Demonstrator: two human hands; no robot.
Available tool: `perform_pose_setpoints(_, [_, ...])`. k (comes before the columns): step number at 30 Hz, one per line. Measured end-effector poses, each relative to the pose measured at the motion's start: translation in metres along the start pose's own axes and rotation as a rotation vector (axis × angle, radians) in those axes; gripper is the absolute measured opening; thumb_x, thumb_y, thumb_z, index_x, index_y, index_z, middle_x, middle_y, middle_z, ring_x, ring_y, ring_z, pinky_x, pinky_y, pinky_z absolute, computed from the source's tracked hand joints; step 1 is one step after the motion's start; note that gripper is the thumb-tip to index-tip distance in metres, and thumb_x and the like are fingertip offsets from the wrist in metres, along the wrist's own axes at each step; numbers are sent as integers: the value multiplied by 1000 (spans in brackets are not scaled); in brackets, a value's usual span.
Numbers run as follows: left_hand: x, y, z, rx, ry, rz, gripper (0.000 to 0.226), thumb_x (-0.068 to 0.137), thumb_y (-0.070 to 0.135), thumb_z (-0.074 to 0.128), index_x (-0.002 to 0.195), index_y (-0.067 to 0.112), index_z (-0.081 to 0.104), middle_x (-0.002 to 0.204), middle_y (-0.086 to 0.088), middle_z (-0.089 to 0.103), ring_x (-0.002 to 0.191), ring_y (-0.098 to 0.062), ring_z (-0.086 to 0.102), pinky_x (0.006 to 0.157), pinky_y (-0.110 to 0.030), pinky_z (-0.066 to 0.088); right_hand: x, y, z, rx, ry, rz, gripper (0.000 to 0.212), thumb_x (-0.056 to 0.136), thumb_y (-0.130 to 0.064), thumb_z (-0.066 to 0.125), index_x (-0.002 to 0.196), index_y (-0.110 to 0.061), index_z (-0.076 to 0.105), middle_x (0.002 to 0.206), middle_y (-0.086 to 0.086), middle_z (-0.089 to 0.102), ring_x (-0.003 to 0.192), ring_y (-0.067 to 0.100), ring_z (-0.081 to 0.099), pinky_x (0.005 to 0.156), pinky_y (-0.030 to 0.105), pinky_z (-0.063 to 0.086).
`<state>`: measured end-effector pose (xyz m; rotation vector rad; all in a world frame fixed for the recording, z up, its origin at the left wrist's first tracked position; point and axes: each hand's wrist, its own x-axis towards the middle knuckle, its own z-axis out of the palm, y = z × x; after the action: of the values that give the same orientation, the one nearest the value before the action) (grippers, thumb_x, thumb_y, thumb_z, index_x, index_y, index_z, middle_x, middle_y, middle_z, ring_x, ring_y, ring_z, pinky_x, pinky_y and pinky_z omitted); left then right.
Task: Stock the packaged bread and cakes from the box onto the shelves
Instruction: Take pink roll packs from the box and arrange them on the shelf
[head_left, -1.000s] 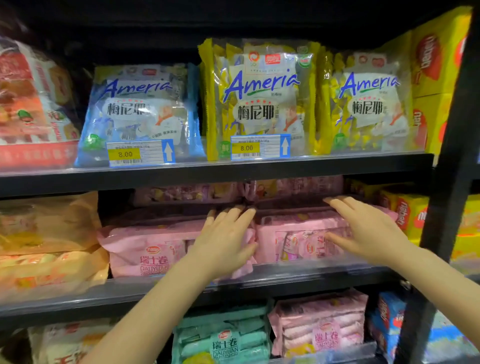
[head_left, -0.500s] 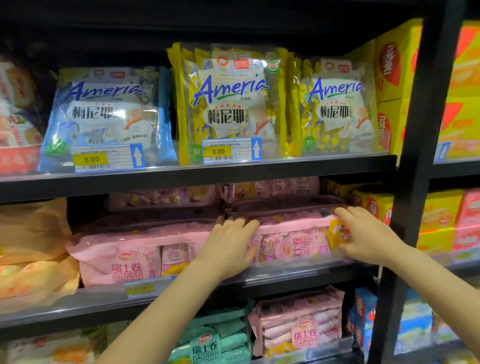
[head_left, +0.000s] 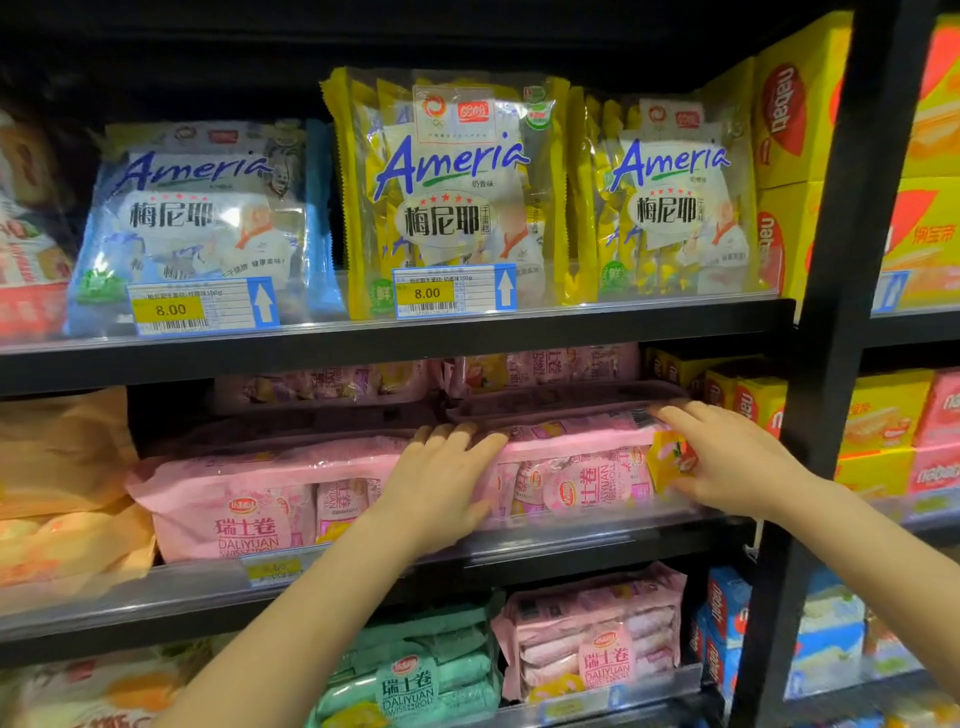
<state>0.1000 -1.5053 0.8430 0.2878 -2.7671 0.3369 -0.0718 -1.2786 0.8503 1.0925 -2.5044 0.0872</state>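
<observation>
On the middle shelf (head_left: 156, 590) two pink Swiss roll packs lie side by side, with more pink packs stacked behind them. My left hand (head_left: 441, 483) presses flat, fingers straight, on the seam between the left pink pack (head_left: 234, 499) and the right pink pack (head_left: 576, 478). My right hand (head_left: 737, 462) grips the right end of the right pack, with fingers over its top edge and thumb under its yellow corner. The stock box is out of view.
Ameria bags, one blue (head_left: 197, 223) and two yellow (head_left: 452, 197), stand on the shelf above with 8.00 price tags. Orange bread bags (head_left: 62, 478) sit at left. Yellow boxes (head_left: 753, 400) and a black upright post (head_left: 831, 322) are at right. Green (head_left: 415, 670) and pink packs lie below.
My right hand slid from the pack's top to its right end and took hold of it. The right pack now lies level at the shelf front. My left hand stayed pressed in place.
</observation>
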Motion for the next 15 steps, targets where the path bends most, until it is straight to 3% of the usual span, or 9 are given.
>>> perform_pose_setpoints(15, [11, -2, 13, 3, 101, -26, 74, 83, 50, 59, 145, 32, 23, 145, 2, 38, 130, -23, 38, 110, -39, 27, 13, -9, 0, -85, 8, 86, 73, 82, -40, 63, 144, -29, 26, 141, -1, 44, 121, 18, 48, 84, 27, 49])
